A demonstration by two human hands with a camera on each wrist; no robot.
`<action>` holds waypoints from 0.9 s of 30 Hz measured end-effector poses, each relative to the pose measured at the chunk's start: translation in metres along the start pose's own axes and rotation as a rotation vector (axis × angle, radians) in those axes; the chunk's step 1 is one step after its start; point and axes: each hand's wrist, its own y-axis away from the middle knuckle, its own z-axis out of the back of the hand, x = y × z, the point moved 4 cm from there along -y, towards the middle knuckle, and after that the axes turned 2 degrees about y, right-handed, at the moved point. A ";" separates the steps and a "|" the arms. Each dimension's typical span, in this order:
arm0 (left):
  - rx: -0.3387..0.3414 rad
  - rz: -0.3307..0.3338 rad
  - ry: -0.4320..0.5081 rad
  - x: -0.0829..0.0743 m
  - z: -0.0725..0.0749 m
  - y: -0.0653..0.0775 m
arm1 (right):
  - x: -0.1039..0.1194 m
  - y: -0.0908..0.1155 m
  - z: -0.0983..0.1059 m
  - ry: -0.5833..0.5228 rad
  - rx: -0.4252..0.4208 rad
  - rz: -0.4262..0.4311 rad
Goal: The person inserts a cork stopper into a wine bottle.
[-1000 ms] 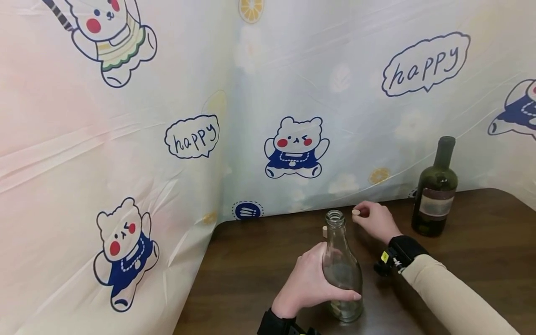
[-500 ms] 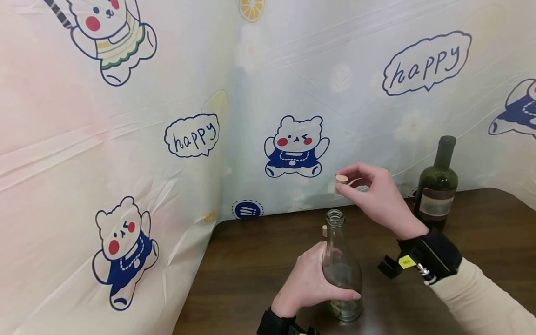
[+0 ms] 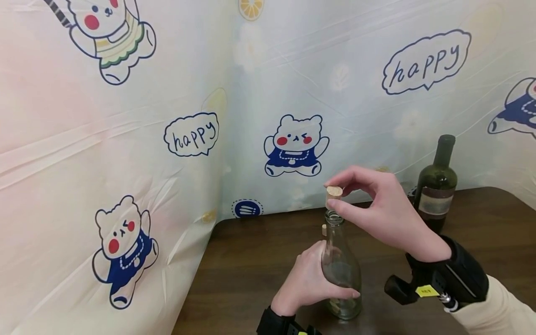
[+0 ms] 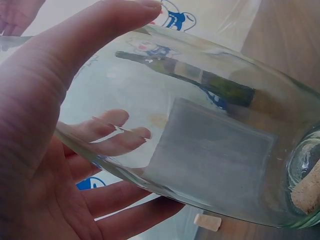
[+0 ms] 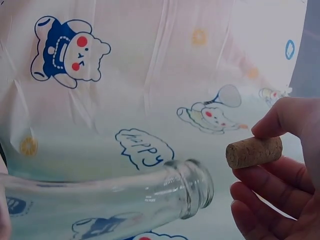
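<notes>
- Right wrist view: cork (image 5: pixel 254 151) stands apart from the mouth (image 5: pixel 206 184) of the clear bottle (image 3: pixel 341 260); a gap shows between them.
- Cork's long axis runs nearly parallel to the neck, but in that view it sits off to one side of the neck's line.
- Head view: cork appears upright, directly above the mouth; this angle does not resolve the gap.
- Judgement: lining up cork and mouth is the relation on which the move turns.
- Right hand (image 3: pixel 385 214) is the nearer to the mouth, reaching over from the right. Grip: cork pinched between thumb and fingers.
- Cork lies at the fingertips, its lower end projecting past them toward the mouth, free of cover.
- Left hand (image 3: pixel 304 279) grasps the clear bottle's body from the left, well below the mouth. Bottle stands upright on the table (image 3: pixel 234 260).
- Second cork (image 4: pixel 207 222) lies outside the clear bottle, near it. Another cork piece (image 4: pixel 307 192) shows at the bottle's base; whether inside or behind the glass cannot be told.
</notes>
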 end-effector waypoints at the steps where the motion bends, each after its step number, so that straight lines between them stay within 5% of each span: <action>1: 0.000 -0.001 0.005 0.000 0.000 0.000 | 0.002 0.001 0.000 -0.006 0.004 0.009; 9: -0.006 -0.018 -0.004 0.000 0.001 -0.001 | 0.008 0.008 0.000 0.003 0.015 0.054; 27: -0.016 -0.020 -0.033 0.001 0.000 0.000 | -0.013 0.012 -0.006 0.059 0.031 -0.020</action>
